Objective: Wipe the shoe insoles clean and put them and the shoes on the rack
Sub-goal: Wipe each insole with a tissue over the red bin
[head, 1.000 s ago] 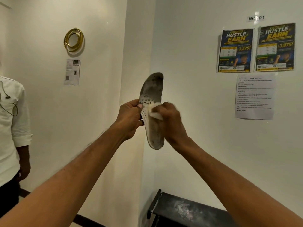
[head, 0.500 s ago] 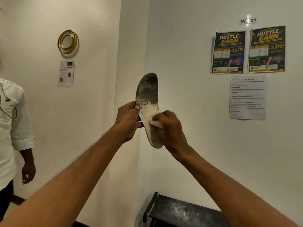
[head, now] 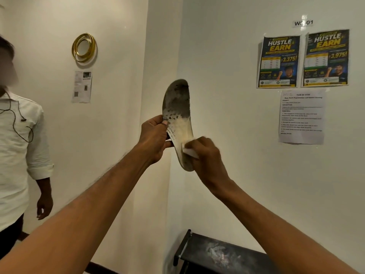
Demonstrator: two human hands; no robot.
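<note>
A shoe insole [head: 177,111] stands upright in front of me, dark grey and dirty at its top, pale in the middle. My left hand [head: 155,138] pinches its left edge at mid-height. My right hand [head: 206,157] grips a small white wipe [head: 189,151] and presses it against the lower part of the insole. The insole's bottom end is partly hidden behind my right hand. The black top of the shoe rack [head: 219,254] shows below, against the wall. No shoes are in view.
A person in a white shirt [head: 17,155] stands at the left edge. On the walls hang a gold ring [head: 84,47], a small paper [head: 81,87], two posters [head: 303,59] and a printed sheet [head: 302,117]. A wall corner runs behind the insole.
My right hand has slid the wipe down the insole, from the middle to the lower part. More of the pale middle shows. My view has shifted, and the person at left is more in frame.
</note>
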